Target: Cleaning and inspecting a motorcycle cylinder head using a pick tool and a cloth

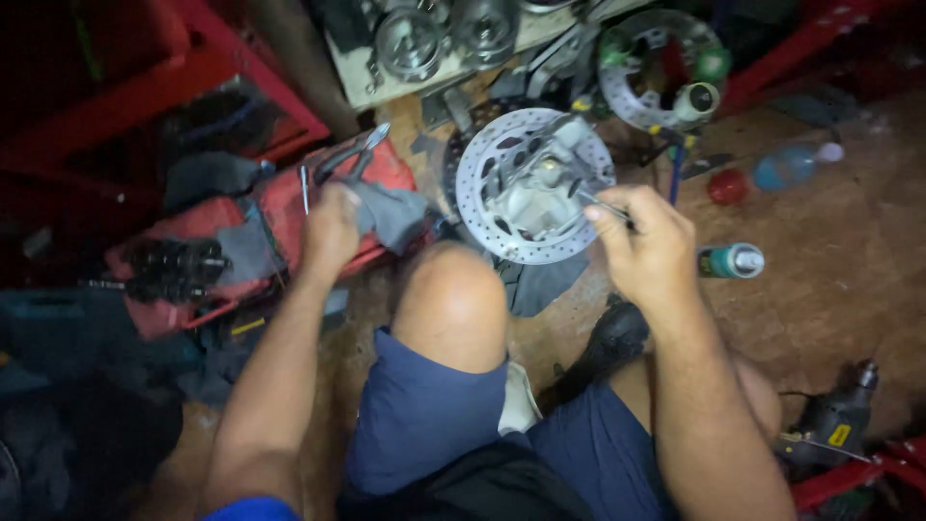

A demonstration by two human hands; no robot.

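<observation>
A drilled brake disc [482,207] on a silver wheel hub [540,183] lies on the floor in front of my knee. My right hand [648,246] is closed on a thin metal tool [596,203] whose tip reaches into the hub. My left hand [331,227] grips a grey rag [394,214] over a red tray [280,207]. Pliers [352,154] lie on the tray just beyond that hand.
A black gear cluster [178,265] rests in the red tray. A second disc [656,68] lies further back. A spray can [730,260], a blue bottle [793,166] and a red cap [726,186] sit at right. A power drill [830,425] lies at lower right.
</observation>
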